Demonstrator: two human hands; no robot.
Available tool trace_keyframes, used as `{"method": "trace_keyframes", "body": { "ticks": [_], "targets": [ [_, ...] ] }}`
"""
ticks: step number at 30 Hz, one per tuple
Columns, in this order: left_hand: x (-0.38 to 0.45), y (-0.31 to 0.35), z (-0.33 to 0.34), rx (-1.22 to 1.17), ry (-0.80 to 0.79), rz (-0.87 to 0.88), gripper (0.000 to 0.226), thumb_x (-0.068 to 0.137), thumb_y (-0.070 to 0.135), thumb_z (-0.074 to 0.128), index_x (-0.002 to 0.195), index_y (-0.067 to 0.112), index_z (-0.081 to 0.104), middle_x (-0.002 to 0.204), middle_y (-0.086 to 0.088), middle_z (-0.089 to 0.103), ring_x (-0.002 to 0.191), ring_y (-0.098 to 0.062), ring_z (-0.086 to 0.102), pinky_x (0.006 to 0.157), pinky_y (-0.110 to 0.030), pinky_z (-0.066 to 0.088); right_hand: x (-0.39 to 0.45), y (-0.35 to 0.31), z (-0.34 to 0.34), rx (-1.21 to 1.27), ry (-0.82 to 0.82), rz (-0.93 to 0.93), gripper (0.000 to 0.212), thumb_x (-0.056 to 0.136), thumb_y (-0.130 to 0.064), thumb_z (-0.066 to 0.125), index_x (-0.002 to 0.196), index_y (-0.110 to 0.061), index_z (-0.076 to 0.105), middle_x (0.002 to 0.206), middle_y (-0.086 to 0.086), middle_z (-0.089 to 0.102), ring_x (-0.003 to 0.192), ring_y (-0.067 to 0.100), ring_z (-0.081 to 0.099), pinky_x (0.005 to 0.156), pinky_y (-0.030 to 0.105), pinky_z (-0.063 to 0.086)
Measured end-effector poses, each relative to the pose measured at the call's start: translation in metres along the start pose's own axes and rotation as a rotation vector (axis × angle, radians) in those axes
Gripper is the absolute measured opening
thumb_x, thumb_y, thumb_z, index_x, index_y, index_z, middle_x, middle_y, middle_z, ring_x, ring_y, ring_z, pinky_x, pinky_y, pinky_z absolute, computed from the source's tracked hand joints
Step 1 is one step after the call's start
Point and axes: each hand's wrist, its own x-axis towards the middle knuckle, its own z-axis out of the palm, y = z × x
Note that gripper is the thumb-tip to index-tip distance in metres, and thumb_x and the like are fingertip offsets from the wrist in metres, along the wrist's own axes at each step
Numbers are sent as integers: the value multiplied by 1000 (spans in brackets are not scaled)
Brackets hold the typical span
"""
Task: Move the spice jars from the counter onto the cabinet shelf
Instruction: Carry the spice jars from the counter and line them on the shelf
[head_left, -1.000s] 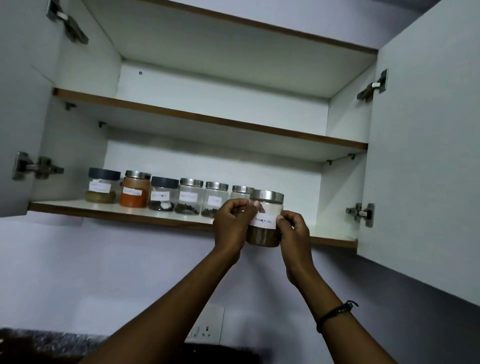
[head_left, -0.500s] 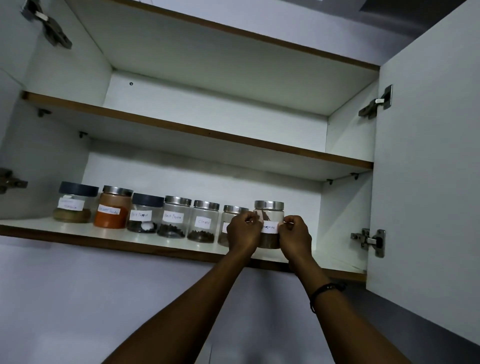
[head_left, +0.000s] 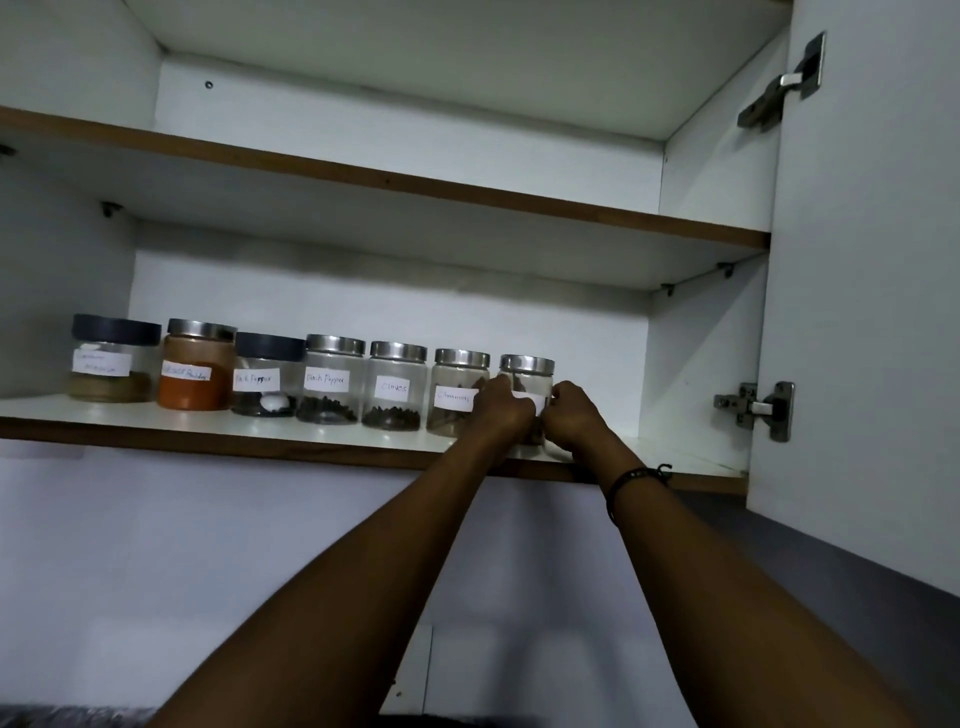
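A glass spice jar (head_left: 527, 375) with a steel lid and white label stands at the right end of a row on the lower cabinet shelf (head_left: 260, 427). My left hand (head_left: 501, 408) grips its left side and my right hand (head_left: 574, 415) its right side, hiding its lower half. To its left stand several labelled jars: a cinnamon jar (head_left: 457, 387), a cloves jar (head_left: 396, 385), a black pepper jar (head_left: 332, 378), a dark-lidded pepper jar (head_left: 266, 375), an orange powder jar (head_left: 196, 365) and a dark-lidded jar (head_left: 111, 358) at the far left.
The upper shelf (head_left: 415, 195) holds nothing visible. The open right cabinet door (head_left: 872, 291) stands close beside my right forearm, with hinges (head_left: 758, 410) on it. Bare shelf space lies to the right of the held jar. A white wall is below.
Both hands carried the jar up from below the shelf edge and back onto the shelf, beside the cinnamon jar. The view tilted up and closer to the cabinet.
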Motion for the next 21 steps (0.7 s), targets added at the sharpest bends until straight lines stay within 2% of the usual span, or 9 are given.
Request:
{"method": "trace_keyframes", "body": {
  "ticks": [1, 4, 9, 11, 12, 14, 16, 19, 21],
  "targets": [
    [1, -1, 0, 10, -11, -4, 25, 81, 3, 56, 105, 5, 63, 103, -13, 65, 93, -29, 64, 74, -32, 54, 0, 2, 1, -7, -8, -9, 14, 82, -4, 53, 96, -7, 54, 95, 12, 59, 83, 24, 55, 54, 24, 37],
    [2, -4, 0, 29, -23, -6, 27, 82, 4, 56, 107, 5, 65, 105, -14, 67, 95, -29, 65, 74, -30, 53, -2, 5, 3, -13, -10, -19, 14, 85, -8, 54, 99, -12, 51, 97, 7, 56, 83, 22, 53, 49, 21, 33],
    [-7, -2, -5, 57, 36, -3, 20, 84, 9, 59, 102, 7, 67, 108, -13, 68, 86, -25, 63, 67, -25, 46, -13, 4, 1, -12, 16, -34, 10, 87, -14, 56, 87, -15, 47, 91, 2, 55, 85, 20, 50, 51, 19, 29],
    [-20, -1, -6, 77, 88, 78, 16, 84, 14, 59, 95, 4, 67, 104, -17, 68, 92, -31, 66, 67, -28, 47, -24, 1, -1, -26, 57, -58, 9, 87, -17, 57, 91, -10, 52, 96, 7, 58, 86, 23, 52, 55, 22, 34],
    [-29, -1, -5, 89, 101, 136, 19, 86, 16, 58, 98, 4, 68, 106, -18, 68, 96, -32, 66, 70, -30, 50, -32, 0, -2, -33, 93, -79, 13, 88, -17, 56, 94, -6, 55, 99, 9, 61, 88, 26, 55, 60, 26, 40],
    [-50, -1, -6, 54, 105, 251, 28, 93, 18, 56, 115, 7, 69, 118, -14, 69, 107, -27, 66, 90, -36, 54, -53, -3, -5, 26, 179, -110, 24, 89, -18, 54, 106, -3, 62, 107, 12, 66, 96, 29, 61, 78, 35, 50],
    [-77, -4, -5, -61, 80, 348, 29, 98, 15, 52, 119, 7, 69, 117, -11, 71, 105, -22, 67, 93, -40, 55, -81, -4, -7, 169, 232, -104, 28, 90, -19, 55, 115, -10, 65, 112, 8, 68, 101, 23, 64, 88, 37, 54],
    [-125, -21, 3, -129, 29, 392, 30, 100, 15, 47, 111, 8, 73, 106, -6, 74, 98, -15, 69, 89, -35, 56, -130, 9, -2, 263, 210, -99, 22, 92, -21, 55, 110, -14, 66, 105, 1, 70, 94, 16, 66, 84, 36, 57],
    [-160, -44, 15, -150, -4, 337, 30, 100, 16, 47, 111, 9, 74, 105, -4, 75, 98, -11, 69, 89, -27, 55, -170, 31, 7, 257, 181, -57, 22, 93, -20, 54, 111, -15, 66, 106, -2, 69, 93, 11, 64, 80, 28, 55]
  ]
}}
